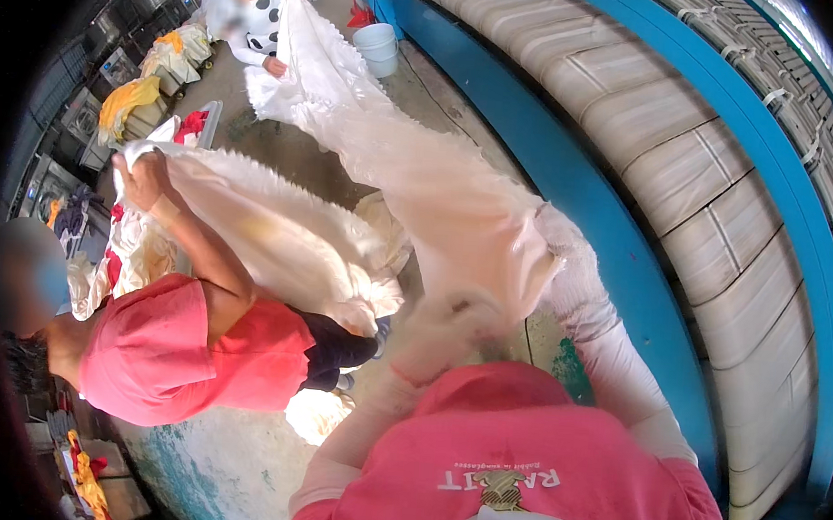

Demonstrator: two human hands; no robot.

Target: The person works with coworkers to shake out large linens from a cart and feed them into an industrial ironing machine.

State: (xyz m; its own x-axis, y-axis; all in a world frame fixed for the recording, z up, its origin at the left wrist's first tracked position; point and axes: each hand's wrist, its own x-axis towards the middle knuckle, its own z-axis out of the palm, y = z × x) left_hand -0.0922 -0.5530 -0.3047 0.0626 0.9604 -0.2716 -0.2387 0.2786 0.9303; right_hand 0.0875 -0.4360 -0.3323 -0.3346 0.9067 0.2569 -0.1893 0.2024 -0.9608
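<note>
A long white cloth (423,153) stretches from my hands to a co-worker at the top, who holds its far end in both hands. My right hand (563,255), in a whitish knitted glove, grips the near corner on the right side. On the left side, my left hand (430,332) is blurred at the cloth's lower edge; its fingers cannot be made out. Both my forearms wear pale sleeves. A second co-worker in a red shirt, at the left, lifts another white cloth (268,229) with a raised hand.
A large flatwork ironer with padded pale rollers (720,207) and a blue frame (643,302) curves along my right. A pale bucket (376,49) stands on the floor beyond. Carts of yellow and white cloths (129,103) line the left, near washing machines. A bundled cloth (317,415) lies on the floor.
</note>
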